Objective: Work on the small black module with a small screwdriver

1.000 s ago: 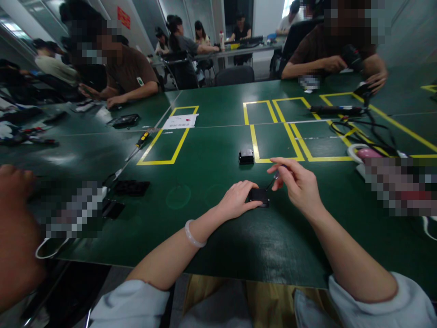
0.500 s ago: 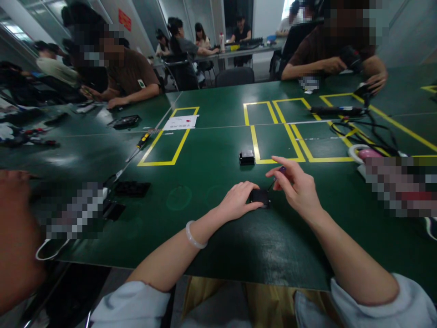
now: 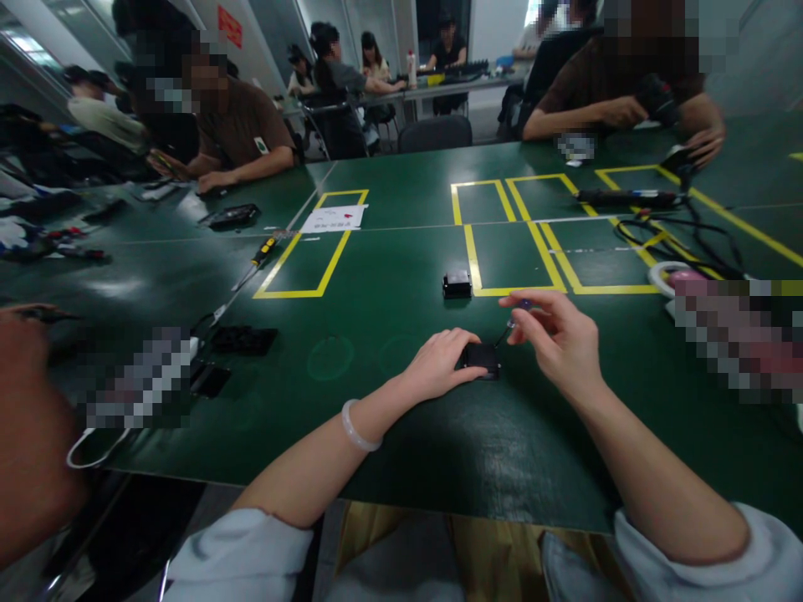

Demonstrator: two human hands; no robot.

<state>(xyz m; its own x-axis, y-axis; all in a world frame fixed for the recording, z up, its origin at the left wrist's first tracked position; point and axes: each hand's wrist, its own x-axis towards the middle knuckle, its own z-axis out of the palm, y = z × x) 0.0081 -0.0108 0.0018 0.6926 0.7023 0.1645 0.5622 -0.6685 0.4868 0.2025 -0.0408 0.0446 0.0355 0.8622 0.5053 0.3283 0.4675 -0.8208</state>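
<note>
The black case lies in from the bench's near edge, a dark block beyond it. Your left hand, partly open, grips the case's left side. Your right hand pinches a slim driver, tip seemingly engaged at the far right corner.

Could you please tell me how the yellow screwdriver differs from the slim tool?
The yellow screwdriver lies on the table, while the slim tool is held tilted in the right hand. The yellow screwdriver has black on its handle; the slim tool shows purple at its top. Both have thin shafts.
</note>
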